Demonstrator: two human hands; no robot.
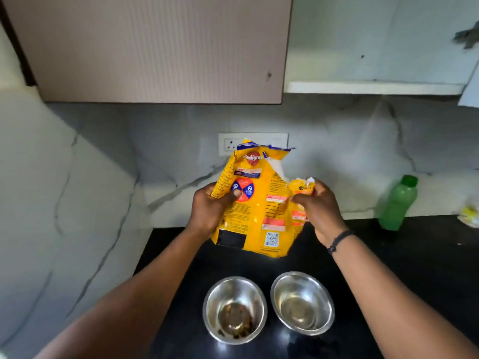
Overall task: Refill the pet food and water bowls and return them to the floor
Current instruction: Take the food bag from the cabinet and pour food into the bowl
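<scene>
A yellow pet food bag (259, 203) is held upright above the black counter (414, 268), its torn top open. My left hand (210, 211) grips the bag's left edge. My right hand (318, 206) pinches the bag's torn right corner. Two steel bowls stand side by side on the counter near me. The left bowl (234, 310) has a few dark kibble bits at its bottom. The right bowl (302, 303) looks bare inside. A green bottle (398, 203) with a green cap stands at the back right.
A marble wall runs behind and to the left, with a white socket plate (228, 145) behind the bag. A beige wall cabinet (155, 47) hangs overhead. A yellow-white object (470, 216) lies at the far right edge.
</scene>
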